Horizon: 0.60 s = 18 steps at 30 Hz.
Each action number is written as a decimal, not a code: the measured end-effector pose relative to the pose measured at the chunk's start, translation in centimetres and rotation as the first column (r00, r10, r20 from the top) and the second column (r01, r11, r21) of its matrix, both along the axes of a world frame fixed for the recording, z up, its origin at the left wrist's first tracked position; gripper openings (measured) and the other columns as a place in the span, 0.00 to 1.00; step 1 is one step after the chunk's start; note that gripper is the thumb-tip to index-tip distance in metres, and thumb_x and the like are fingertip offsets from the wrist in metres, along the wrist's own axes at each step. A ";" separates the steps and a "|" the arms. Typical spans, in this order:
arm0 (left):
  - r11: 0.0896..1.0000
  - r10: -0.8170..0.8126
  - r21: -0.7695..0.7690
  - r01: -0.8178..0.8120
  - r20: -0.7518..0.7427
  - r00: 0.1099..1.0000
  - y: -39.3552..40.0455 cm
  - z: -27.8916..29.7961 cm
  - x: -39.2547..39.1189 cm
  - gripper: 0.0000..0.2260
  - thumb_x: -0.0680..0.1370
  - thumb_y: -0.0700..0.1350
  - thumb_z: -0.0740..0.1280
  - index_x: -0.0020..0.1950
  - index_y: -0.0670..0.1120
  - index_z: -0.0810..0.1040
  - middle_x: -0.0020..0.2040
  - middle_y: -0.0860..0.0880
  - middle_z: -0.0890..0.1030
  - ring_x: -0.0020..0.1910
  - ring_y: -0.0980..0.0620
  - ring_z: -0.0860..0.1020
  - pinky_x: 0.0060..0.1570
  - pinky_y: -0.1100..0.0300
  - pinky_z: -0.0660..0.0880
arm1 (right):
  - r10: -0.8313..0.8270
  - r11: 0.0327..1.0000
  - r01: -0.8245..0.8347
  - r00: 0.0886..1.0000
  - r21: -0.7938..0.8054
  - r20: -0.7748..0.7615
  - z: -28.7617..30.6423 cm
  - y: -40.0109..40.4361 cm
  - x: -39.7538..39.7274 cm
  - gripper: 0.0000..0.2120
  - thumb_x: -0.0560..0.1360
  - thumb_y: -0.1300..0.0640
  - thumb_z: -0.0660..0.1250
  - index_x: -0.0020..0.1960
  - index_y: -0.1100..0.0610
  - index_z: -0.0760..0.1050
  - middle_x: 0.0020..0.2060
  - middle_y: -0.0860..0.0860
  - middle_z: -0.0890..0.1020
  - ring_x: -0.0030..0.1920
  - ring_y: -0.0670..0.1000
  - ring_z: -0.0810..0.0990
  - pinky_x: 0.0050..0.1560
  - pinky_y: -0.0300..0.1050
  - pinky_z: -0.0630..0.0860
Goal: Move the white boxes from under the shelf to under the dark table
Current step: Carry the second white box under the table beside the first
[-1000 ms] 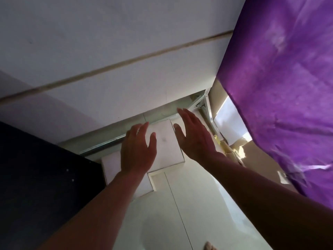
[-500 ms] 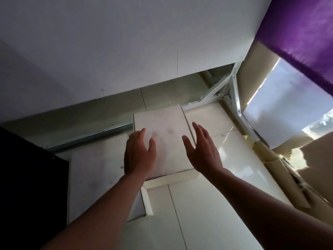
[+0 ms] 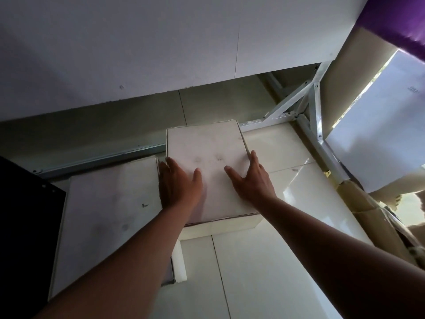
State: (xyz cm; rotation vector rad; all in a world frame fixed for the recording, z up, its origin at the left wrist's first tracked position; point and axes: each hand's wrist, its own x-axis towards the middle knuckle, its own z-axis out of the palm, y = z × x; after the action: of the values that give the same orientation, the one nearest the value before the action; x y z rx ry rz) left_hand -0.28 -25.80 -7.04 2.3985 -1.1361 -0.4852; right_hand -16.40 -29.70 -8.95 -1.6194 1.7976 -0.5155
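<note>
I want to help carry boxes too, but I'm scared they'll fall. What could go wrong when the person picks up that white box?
The left hand and right hand lie on the upper white box without a full grip underneath, so it might slip. It sits close beside the lower white box, so fingers on that side could get squeezed. The shelf hangs low overhead; lifting straight up might bump it.

Both boxes are white: the upper box (image 3: 207, 157) carries faint grey smudges, the lower box (image 3: 108, 215) a small dark mark. The floor (image 3: 264, 261) is glossy cream tile, the table (image 3: 23, 215) black, the cloth (image 3: 395, 21) purple.
</note>
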 end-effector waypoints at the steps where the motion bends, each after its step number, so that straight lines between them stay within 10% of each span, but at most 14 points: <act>1: 1.000 0.017 0.005 -0.017 -0.011 1.000 -0.3 0.0 0.0 0.39 0.77 0.58 0.64 0.79 0.42 0.51 0.78 0.41 0.60 0.74 0.40 0.61 0.71 0.45 0.64 | 0.005 1.000 -0.005 1.000 0.011 0.001 -0.2 -0.2 0.0 0.46 0.72 0.32 0.64 0.79 0.50 0.46 0.73 0.55 0.67 0.69 0.59 0.70 0.63 0.53 0.69; 11: 0.993 0.033 -0.101 -0.056 -0.215 0.976 0.0 -1.2 -1.0 0.40 0.69 0.59 0.75 0.73 0.41 0.66 0.72 0.40 0.67 0.72 0.41 0.66 0.69 0.47 0.66 | -0.078 0.997 0.079 0.992 0.014 -0.095 -0.3 0.1 -3.3 0.41 0.65 0.24 0.62 0.66 0.52 0.65 0.61 0.54 0.77 0.59 0.60 0.76 0.54 0.53 0.74; 18: 0.990 0.014 -0.126 -0.057 -0.318 0.948 0.3 -2.0 -1.3 0.43 0.70 0.60 0.73 0.78 0.50 0.56 0.73 0.46 0.70 0.69 0.43 0.71 0.68 0.51 0.68 | -0.044 0.998 0.051 0.983 0.039 -0.178 -0.8 0.3 -3.1 0.39 0.68 0.23 0.56 0.61 0.55 0.62 0.54 0.61 0.79 0.52 0.65 0.78 0.44 0.51 0.68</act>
State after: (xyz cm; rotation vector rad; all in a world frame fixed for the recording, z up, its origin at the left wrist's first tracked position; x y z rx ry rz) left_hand -1.60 -25.54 -9.06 2.1263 -0.9497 -0.7284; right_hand -19.50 -29.39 -9.72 -1.6394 1.9673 -0.3600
